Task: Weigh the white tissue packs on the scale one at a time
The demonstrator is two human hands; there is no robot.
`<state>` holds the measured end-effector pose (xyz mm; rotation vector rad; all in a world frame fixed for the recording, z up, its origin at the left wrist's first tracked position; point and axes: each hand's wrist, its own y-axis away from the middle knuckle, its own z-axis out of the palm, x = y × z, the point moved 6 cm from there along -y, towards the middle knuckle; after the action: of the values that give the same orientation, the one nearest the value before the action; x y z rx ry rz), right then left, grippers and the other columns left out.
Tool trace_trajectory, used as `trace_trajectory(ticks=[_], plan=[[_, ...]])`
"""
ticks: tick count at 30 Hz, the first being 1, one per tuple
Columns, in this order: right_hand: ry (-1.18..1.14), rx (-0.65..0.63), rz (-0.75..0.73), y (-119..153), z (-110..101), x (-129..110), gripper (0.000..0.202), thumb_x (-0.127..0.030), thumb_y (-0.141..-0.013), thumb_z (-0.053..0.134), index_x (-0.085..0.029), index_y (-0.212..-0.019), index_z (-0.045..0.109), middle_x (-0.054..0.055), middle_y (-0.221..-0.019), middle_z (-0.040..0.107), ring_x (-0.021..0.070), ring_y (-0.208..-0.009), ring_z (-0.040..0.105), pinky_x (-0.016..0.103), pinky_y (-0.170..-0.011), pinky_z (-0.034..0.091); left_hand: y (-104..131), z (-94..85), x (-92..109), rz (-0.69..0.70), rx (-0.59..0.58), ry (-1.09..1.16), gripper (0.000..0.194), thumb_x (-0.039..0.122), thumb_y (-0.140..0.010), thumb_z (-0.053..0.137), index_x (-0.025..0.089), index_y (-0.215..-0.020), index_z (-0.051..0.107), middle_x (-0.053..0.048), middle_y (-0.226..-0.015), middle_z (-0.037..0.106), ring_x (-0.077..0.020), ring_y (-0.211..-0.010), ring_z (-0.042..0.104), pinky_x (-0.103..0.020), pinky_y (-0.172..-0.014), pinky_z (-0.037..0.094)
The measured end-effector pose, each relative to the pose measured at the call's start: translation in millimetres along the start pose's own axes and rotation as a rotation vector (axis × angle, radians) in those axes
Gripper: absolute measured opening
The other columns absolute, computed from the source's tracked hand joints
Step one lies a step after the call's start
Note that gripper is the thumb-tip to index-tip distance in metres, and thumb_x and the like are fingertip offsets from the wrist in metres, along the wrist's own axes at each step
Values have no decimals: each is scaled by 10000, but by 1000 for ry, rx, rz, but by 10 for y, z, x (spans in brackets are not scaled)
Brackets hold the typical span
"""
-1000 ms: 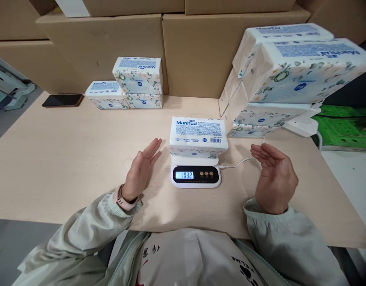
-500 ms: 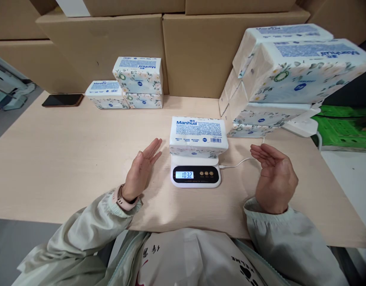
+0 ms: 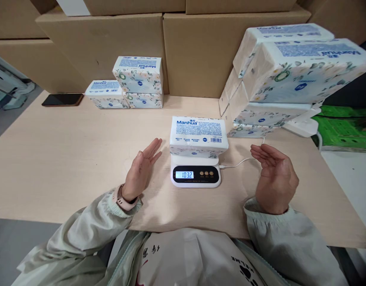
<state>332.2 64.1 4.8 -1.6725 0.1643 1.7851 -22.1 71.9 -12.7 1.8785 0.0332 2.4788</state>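
Note:
A white and blue tissue pack (image 3: 198,137) lies on a small white scale (image 3: 196,176), whose lit display seems to read 103.2. To the left of the scale my left hand (image 3: 142,171) is open, fingers stretched out, holding nothing and touching neither pack nor scale. On the other side my right hand (image 3: 274,178) is open too, its palm turned inward, with nothing in it. A thin white cable (image 3: 238,163) runs from the scale's right side toward the fingers of my right hand and on behind them.
Three tissue packs (image 3: 138,75) are stacked at the back left, beside a dark phone (image 3: 62,100). A taller stack of packs (image 3: 299,75) stands at the back right, near a green crate (image 3: 343,129). Cardboard boxes (image 3: 191,55) line the table's (image 3: 66,167) rear edge.

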Motion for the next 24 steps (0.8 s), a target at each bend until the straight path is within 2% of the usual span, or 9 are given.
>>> trace_trajectory(ticks=[18,24], plan=[[-21,2,1,-2,7,15,452,-549,-1005,609,-152,-1103,801,125,-1035,827,272,-1015,784,587,-1079,574,2,0,0,6,-8,6,619,723,-1030,521,307,-1442,719,-57,-1653,547,-322,-1658,344,-587,-1362,297],[-2,-46,48,19,8,52,470,-576,-1014,587,-174,-1132,800,117,-1078,827,277,-1056,782,600,-1142,554,2,-4,-12,3,-16,4,608,729,-1028,523,326,-1439,720,-40,-1656,545,-308,-1659,345,-585,-1359,300]])
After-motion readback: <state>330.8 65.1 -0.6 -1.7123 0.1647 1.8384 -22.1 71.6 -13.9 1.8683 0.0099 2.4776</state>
